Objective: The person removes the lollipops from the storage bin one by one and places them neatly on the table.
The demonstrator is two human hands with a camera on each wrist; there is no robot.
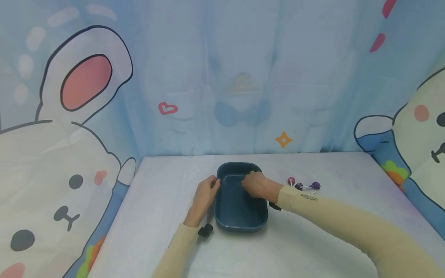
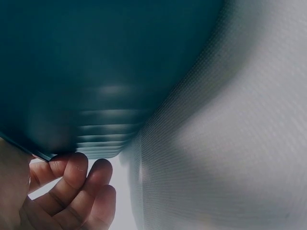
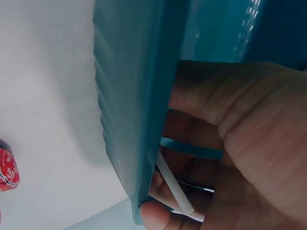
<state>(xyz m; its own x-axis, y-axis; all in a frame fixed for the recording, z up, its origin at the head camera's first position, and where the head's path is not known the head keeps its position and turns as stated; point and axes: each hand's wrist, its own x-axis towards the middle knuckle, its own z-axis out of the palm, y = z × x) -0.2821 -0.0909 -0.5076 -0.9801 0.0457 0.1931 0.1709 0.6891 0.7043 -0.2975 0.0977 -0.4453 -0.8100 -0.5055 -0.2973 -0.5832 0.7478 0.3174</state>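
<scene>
A dark teal rectangular basin (image 1: 240, 222) stands on the white table. At its left side my left hand (image 1: 203, 197) pinches the rim between thumb and fingers; the left wrist view shows curled fingertips (image 2: 76, 165) at the rim's edge. My right hand (image 1: 257, 185) reaches over the right rim into the basin, fingers curled. Between those fingers, the right wrist view shows the white stick of a lollipop (image 3: 175, 186); its candy end is hidden by the hand and the basin wall.
Right of the basin lie a red-wrapped lollipop (image 1: 291, 180) and two purple-wrapped lollipops (image 1: 315, 185), partly beyond my right sleeve (image 1: 313, 202). A light blue curtain (image 1: 243, 50) with cartoon prints hangs behind the table (image 1: 174, 185).
</scene>
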